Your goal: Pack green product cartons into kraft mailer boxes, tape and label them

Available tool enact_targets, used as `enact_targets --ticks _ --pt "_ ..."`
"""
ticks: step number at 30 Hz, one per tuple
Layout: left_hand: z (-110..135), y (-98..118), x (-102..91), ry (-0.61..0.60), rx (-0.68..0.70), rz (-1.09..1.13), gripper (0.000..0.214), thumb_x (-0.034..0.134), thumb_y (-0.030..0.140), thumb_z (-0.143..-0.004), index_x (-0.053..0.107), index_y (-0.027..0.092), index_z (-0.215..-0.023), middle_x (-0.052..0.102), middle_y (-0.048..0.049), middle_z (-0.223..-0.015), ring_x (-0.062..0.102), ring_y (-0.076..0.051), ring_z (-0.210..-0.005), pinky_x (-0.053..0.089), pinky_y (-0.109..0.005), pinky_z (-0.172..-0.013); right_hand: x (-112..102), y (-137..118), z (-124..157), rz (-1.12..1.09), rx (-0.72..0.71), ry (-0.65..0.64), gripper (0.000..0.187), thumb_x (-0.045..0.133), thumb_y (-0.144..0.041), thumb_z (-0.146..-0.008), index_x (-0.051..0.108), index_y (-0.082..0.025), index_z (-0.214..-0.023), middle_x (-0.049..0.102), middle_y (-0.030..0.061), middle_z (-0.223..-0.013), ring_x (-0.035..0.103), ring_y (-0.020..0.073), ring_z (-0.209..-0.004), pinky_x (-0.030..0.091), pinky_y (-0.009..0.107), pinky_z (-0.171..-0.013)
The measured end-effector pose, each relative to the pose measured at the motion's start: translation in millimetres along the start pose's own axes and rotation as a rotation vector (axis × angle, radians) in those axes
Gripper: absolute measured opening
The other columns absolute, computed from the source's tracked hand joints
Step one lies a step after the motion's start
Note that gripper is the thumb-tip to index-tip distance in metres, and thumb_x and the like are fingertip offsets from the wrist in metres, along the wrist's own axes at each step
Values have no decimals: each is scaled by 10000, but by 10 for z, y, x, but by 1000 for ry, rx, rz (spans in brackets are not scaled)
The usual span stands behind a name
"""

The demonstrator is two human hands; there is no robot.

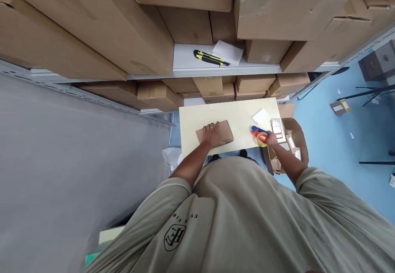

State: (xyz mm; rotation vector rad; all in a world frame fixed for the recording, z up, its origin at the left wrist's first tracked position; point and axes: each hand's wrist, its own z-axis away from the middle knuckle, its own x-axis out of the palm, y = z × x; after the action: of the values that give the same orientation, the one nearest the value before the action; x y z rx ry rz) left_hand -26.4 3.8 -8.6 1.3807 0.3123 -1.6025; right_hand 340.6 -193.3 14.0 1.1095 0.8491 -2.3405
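A small flat cardboard box lies on the pale yellow table. My left hand rests on top of it, fingers spread flat. My right hand is closed around a tape dispenser with a blue and red body and a yellow roll, at the table's right front edge. Beside that hand lie a phone and a white paper slip.
Shelves stacked with large cardboard boxes rise behind the table. A yellow-black utility knife and a white paper lie on a shelf. An open carton of small boxes stands right of the table on the blue floor.
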Motion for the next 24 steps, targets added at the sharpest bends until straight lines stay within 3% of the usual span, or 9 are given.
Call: enact_targets --ticks 5,8,11,13,15,18,21,24 --pt "114 -72 -31 39 106 14 1516 924 758 -603 284 120 -1820 473 -316 -1677 409 -550 -1550 199 -644 -1339 390 -17 -23 -136 168 54 440 636 -218 -951 720 -96 -1365 821 203 -1228 808 308 -1090 645 373 -939" --pt "203 -109 -74 91 118 54 1505 952 713 -612 271 147 -1828 478 -293 -1677 415 -541 -1562 225 -645 -1346 469 -25 -43 -169 204 75 505 669 -213 -898 716 -78 -1382 777 253 -1293 795 351 -1155 642 425 -1004" --pt "274 -129 -109 138 124 97 1509 972 664 -610 252 152 -1834 476 -281 -1671 425 -542 -1560 249 -643 -1353 447 -133 -58 -188 194 125 636 666 -214 -880 652 -98 -1504 666 288 -1509 725 389 -1356 604 503 -1152" --pt "305 -130 -111 155 132 111 1513 974 656 -605 245 156 -1834 475 -274 -1668 430 -534 -1562 262 -640 -1356 397 -332 -86 -239 55 188 691 652 -252 -918 584 -136 -1596 575 260 -1653 610 371 -1529 519 524 -1286" --pt "327 -122 -97 160 146 115 1516 973 659 -597 247 150 -1827 474 -274 -1669 431 -524 -1566 265 -640 -1360 341 -637 -134 -344 -249 240 675 627 -334 -992 555 -146 -1637 546 236 -1708 517 347 -1623 419 541 -1380" --pt "346 -87 -70 170 173 117 1506 970 647 -587 265 124 -1810 481 -281 -1666 438 -513 -1565 265 -627 -1369 311 -1182 -209 -420 -642 124 704 597 -554 -1076 544 -206 -1686 490 180 -1799 411 326 -1711 304 552 -1449" --pt "351 -21 -78 201 179 119 1489 967 648 -579 298 113 -1796 492 -281 -1662 449 -523 -1551 279 -622 -1363 416 -1625 -191 -399 -750 -37 856 484 -744 -1103 419 -246 -1796 353 136 -1899 238 320 -1800 198 581 -1476" --pt "343 53 -136 247 167 136 1471 958 666 -581 317 132 -1793 491 -271 -1673 445 -541 -1553 283 -637 -1355 620 -1843 -33 -355 -735 -135 1017 432 -849 -1074 251 -239 -1867 180 139 -1955 75 356 -1832 104 667 -1467"
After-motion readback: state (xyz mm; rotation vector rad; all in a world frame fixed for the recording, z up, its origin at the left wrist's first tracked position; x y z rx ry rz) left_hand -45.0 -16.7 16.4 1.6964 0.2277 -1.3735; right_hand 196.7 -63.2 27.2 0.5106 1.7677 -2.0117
